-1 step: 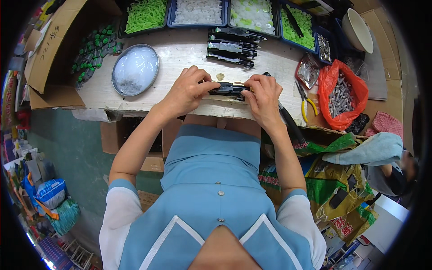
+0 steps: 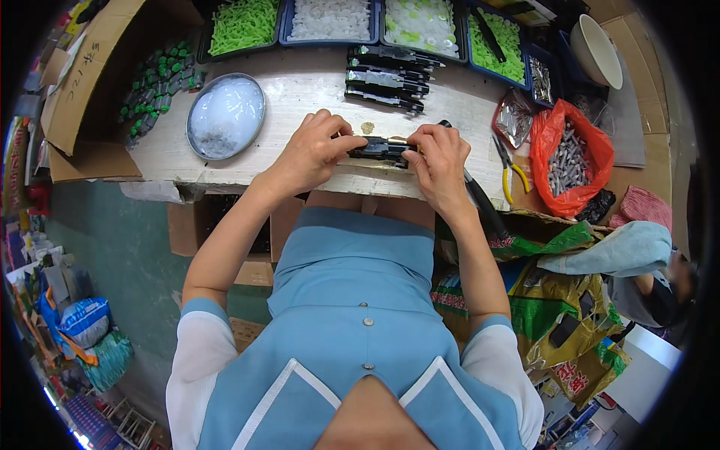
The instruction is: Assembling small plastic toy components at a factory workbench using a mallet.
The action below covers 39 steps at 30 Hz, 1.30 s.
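A long, narrow black plastic assembly (image 2: 384, 150) lies crosswise by the bench's near edge, between my hands. My left hand (image 2: 321, 148) pinches its left end with thumb and forefinger. At its right end, the bent fingers and thumb of my right hand (image 2: 439, 159) are closed on it. Fingertips hide both ends. Beyond it, several similar black assemblies (image 2: 386, 90) lie side by side in a stack-like row. A black-handled tool (image 2: 486, 202) runs under my right hand, which covers its middle, and its handle hangs past the bench edge.
Trays of green pieces (image 2: 244, 28) and white pieces (image 2: 330, 21) line the back. On the left are a round dish of pale grease-like stuff (image 2: 229, 112) and green-and-grey parts (image 2: 157, 86). Yellow-handled pliers (image 2: 514, 176) and a red bag (image 2: 540, 161) of metallic-looking pieces lie right.
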{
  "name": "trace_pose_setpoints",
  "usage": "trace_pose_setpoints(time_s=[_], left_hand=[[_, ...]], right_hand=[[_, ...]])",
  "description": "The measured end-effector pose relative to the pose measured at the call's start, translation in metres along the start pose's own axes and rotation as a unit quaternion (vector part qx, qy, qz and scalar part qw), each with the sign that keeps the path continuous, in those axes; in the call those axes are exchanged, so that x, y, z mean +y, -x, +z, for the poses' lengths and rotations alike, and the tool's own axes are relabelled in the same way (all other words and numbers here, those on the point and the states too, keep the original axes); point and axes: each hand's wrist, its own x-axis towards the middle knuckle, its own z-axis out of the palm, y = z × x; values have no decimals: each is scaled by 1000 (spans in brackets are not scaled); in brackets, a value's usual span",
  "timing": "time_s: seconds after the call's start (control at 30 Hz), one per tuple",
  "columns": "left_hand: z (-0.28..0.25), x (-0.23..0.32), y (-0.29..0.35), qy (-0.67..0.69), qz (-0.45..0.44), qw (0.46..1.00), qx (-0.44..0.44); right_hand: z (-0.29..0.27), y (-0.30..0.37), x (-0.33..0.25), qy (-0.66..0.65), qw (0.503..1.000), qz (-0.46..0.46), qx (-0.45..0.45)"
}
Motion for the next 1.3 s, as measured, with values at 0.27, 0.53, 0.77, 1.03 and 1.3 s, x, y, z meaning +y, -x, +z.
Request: trace_pose_setpoints(time_s=[0.27, 0.53, 0.77, 1.03, 1.3], left_hand=[[-1, -3, 2, 145, -80, 986, 32], [3, -6, 8, 218, -104, 969, 60], [4, -8, 9, 267, -122, 953, 74], [4, -7, 9, 250, -124, 958, 66], [5, -7, 7, 220, -110, 967, 69]], right_hand=[[3, -3, -3, -67, 993, 35, 95], [13, 4, -3, -81, 988, 71, 113], [23, -3, -17, -27, 999, -4, 31], [22, -6, -13, -18, 999, -36, 4], [21, -9, -8, 10, 997, -78, 12]])
